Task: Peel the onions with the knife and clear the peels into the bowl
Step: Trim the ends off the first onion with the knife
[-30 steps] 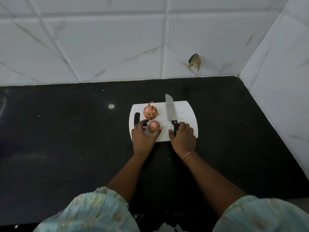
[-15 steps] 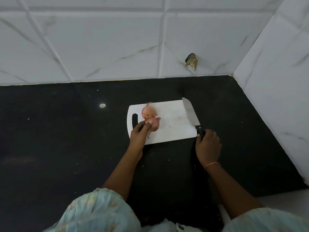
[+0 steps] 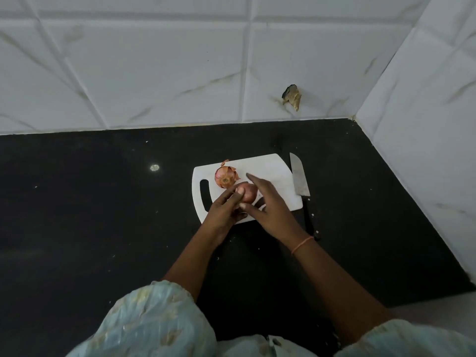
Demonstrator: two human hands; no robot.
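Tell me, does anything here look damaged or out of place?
Yes. The wall tile has a broken hole just above the counter. The knife lies beside the board, blade partly overlapping its right edge.

White cutting board (image 3: pixel 273 173), black counter (image 3: pixel 103 202), pinkish-brown onions (image 3: pixel 224 177), grey-veined white tiles (image 3: pixel 154 73).

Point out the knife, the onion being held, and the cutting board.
knife (image 3: pixel 299 179): head view, middle of the blade.
held onion (image 3: pixel 249 194): head view, its exposed skin.
cutting board (image 3: pixel 273 171): head view, bare upper right surface.
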